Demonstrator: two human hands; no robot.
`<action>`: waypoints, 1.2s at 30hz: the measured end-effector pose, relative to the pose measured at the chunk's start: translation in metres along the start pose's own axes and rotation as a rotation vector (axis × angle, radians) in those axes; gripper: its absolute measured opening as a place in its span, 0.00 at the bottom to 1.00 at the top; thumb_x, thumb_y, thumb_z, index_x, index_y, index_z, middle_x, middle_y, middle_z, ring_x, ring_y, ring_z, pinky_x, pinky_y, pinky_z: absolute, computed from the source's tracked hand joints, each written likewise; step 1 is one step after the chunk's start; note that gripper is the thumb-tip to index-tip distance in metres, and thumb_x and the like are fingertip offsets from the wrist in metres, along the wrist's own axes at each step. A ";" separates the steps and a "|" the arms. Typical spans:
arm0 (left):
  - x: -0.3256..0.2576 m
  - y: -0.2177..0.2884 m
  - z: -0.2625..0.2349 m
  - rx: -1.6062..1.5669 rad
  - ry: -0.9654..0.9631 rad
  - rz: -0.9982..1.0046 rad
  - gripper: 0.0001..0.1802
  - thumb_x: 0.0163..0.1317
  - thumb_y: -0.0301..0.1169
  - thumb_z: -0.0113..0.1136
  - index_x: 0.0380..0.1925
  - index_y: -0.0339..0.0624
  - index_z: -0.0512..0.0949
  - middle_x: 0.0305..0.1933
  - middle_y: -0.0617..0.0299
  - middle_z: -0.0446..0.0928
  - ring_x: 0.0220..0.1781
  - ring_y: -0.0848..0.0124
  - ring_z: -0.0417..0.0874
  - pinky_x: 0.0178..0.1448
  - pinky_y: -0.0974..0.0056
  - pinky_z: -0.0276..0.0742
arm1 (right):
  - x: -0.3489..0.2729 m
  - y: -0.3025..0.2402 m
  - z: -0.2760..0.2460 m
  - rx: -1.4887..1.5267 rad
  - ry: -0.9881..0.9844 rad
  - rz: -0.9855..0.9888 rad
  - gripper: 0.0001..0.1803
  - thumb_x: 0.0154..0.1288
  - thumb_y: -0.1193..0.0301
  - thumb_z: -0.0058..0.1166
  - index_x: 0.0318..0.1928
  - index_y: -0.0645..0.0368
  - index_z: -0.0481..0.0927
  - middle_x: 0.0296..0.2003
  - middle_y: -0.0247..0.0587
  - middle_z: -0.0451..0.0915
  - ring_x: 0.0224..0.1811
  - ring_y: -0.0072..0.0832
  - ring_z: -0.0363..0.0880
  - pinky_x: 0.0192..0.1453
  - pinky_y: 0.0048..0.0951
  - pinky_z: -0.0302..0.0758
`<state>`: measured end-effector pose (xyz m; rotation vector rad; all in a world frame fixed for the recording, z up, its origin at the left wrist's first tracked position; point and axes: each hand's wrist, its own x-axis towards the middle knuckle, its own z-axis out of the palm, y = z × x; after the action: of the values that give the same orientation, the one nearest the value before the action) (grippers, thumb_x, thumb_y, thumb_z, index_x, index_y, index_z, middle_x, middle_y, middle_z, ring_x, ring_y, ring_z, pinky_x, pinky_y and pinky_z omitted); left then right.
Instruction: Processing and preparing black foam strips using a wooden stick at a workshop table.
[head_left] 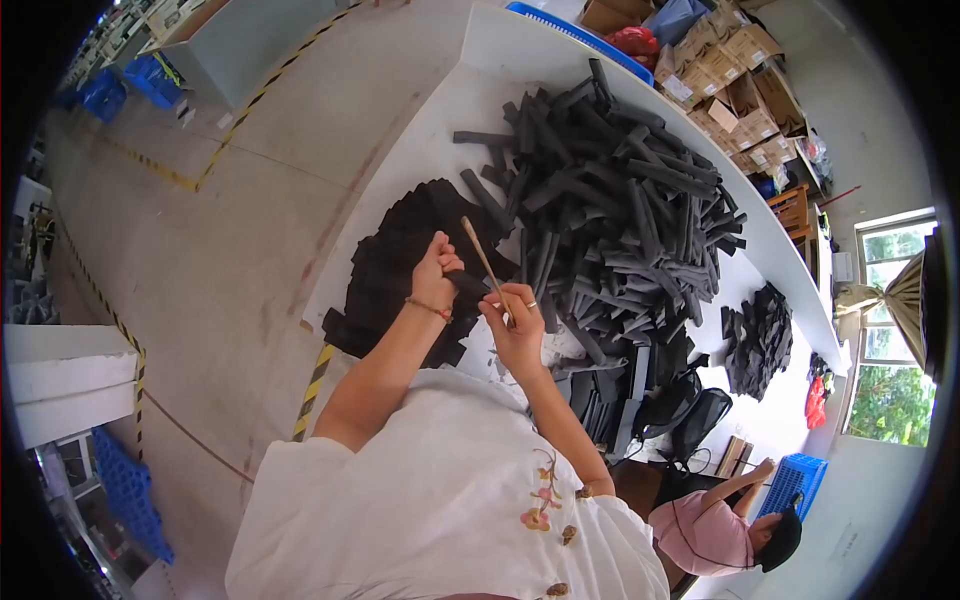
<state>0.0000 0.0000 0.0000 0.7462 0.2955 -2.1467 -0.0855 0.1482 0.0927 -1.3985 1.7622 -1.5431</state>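
My left hand (437, 275) is closed on one end of a short black sleeve-like piece (467, 284), apparently soft fabric or foam. Between the fingers of my right hand (518, 328) is a slender tan stick (480, 246), slanting up past the black piece. The right fingertips are at the other end of that piece; whether they also grip it I cannot tell. Beneath my hands lies a heap of flat black pieces (385, 265). Just beyond, to the right, rises a large pile of dark grey tubes (620, 190).
The white table (430, 135) has a raised rim. Black bags (690, 410) and a smaller black heap (757, 340) lie to the right. A person in pink (705, 535) sits by a blue crate (800, 480). Cardboard boxes (725, 75) are stacked beyond the table.
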 end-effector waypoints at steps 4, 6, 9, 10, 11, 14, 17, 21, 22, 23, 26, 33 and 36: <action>0.000 -0.003 0.005 0.003 -0.034 -0.003 0.08 0.63 0.30 0.61 0.28 0.41 0.74 0.22 0.66 0.69 0.16 0.81 0.65 0.20 0.77 0.61 | 0.002 -0.009 -0.001 -0.082 0.025 0.039 0.09 0.58 0.78 0.62 0.40 0.62 0.80 0.36 0.37 0.74 0.25 0.21 0.75 0.26 0.21 0.72; 0.001 -0.004 0.009 0.001 -0.060 -0.019 0.07 0.63 0.29 0.60 0.28 0.41 0.73 0.21 0.66 0.69 0.16 0.82 0.64 0.19 0.78 0.60 | 0.001 -0.009 0.000 -0.075 0.043 0.037 0.09 0.57 0.78 0.62 0.39 0.62 0.80 0.35 0.37 0.74 0.24 0.21 0.74 0.25 0.21 0.70; -0.001 -0.007 0.012 0.093 0.023 -0.007 0.07 0.63 0.30 0.60 0.30 0.41 0.74 0.21 0.68 0.67 0.16 0.81 0.63 0.20 0.76 0.60 | 0.000 -0.006 -0.002 -0.159 0.011 -0.029 0.07 0.56 0.78 0.63 0.37 0.62 0.81 0.33 0.38 0.74 0.22 0.23 0.74 0.23 0.23 0.69; 0.003 -0.001 0.000 0.094 -0.106 -0.041 0.07 0.63 0.32 0.60 0.32 0.41 0.75 0.21 0.68 0.68 0.17 0.80 0.65 0.21 0.76 0.62 | 0.000 -0.004 -0.003 -0.156 -0.003 -0.056 0.07 0.56 0.79 0.62 0.36 0.64 0.80 0.34 0.38 0.74 0.23 0.23 0.72 0.24 0.22 0.67; 0.005 0.001 -0.007 0.093 -0.237 -0.078 0.07 0.63 0.33 0.61 0.34 0.41 0.75 0.22 0.68 0.70 0.18 0.79 0.67 0.22 0.76 0.65 | 0.001 -0.003 -0.002 -0.155 -0.014 -0.084 0.06 0.57 0.80 0.62 0.36 0.65 0.80 0.34 0.38 0.73 0.24 0.22 0.71 0.25 0.21 0.66; -0.051 -0.001 0.057 0.870 -0.092 0.005 0.14 0.64 0.35 0.59 0.44 0.37 0.75 0.37 0.57 0.80 0.36 0.72 0.82 0.39 0.71 0.78 | 0.003 -0.008 -0.014 -0.008 -0.003 0.094 0.04 0.59 0.79 0.60 0.34 0.65 0.79 0.31 0.38 0.73 0.26 0.25 0.70 0.28 0.22 0.66; -0.059 0.010 0.060 1.310 -0.848 0.147 0.28 0.62 0.40 0.62 0.56 0.33 0.70 0.41 0.58 0.81 0.40 0.71 0.82 0.46 0.69 0.77 | 0.013 -0.009 -0.029 -0.045 -0.072 0.158 0.04 0.59 0.79 0.59 0.35 0.65 0.79 0.31 0.40 0.73 0.28 0.28 0.72 0.31 0.24 0.69; -0.083 -0.010 0.097 1.665 -1.039 -0.125 0.23 0.62 0.37 0.60 0.53 0.35 0.73 0.36 0.68 0.77 0.36 0.82 0.73 0.42 0.75 0.70 | 0.018 -0.001 -0.034 -0.007 0.029 -0.016 0.05 0.58 0.83 0.56 0.35 0.64 0.80 0.30 0.41 0.72 0.31 0.32 0.72 0.34 0.26 0.70; -0.081 -0.016 0.092 1.696 -0.945 -0.156 0.16 0.64 0.36 0.60 0.45 0.35 0.77 0.32 0.70 0.74 0.33 0.83 0.69 0.38 0.75 0.67 | 0.022 -0.011 -0.035 -0.031 0.077 0.007 0.07 0.54 0.86 0.53 0.34 0.65 0.79 0.29 0.41 0.71 0.30 0.33 0.72 0.35 0.27 0.70; -0.084 -0.024 0.085 1.619 -0.902 -0.021 0.14 0.66 0.37 0.56 0.37 0.35 0.77 0.29 0.70 0.73 0.30 0.83 0.69 0.34 0.74 0.68 | 0.025 -0.012 -0.035 -0.025 0.073 0.002 0.07 0.54 0.86 0.53 0.34 0.65 0.79 0.29 0.41 0.71 0.30 0.33 0.72 0.35 0.27 0.70; -0.090 -0.038 0.082 1.663 -0.791 0.047 0.16 0.70 0.38 0.49 0.32 0.36 0.74 0.27 0.67 0.73 0.26 0.81 0.71 0.30 0.73 0.68 | 0.033 -0.020 -0.043 0.168 0.251 0.245 0.04 0.60 0.84 0.50 0.30 0.65 0.73 0.30 0.38 0.69 0.33 0.28 0.70 0.38 0.25 0.68; -0.131 -0.062 0.054 1.390 -0.766 -0.210 0.13 0.73 0.36 0.39 0.38 0.38 0.68 0.31 0.61 0.77 0.30 0.75 0.79 0.30 0.71 0.76 | 0.075 -0.039 -0.078 0.254 0.641 0.132 0.05 0.71 0.72 0.47 0.35 0.58 0.70 0.28 0.25 0.64 0.23 0.11 0.57 0.25 0.14 0.54; -0.142 -0.059 0.030 1.456 -0.864 -0.300 0.15 0.72 0.36 0.38 0.35 0.36 0.71 0.32 0.59 0.77 0.29 0.74 0.79 0.32 0.69 0.77 | 0.088 -0.014 -0.093 0.173 0.716 0.031 0.07 0.72 0.67 0.48 0.38 0.55 0.74 0.21 0.20 0.64 0.18 0.09 0.57 0.21 0.13 0.55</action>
<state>0.0106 0.1142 0.1065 0.3674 -1.8369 -2.4954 -0.1922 0.1204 0.1596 -0.7662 1.9293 -2.3012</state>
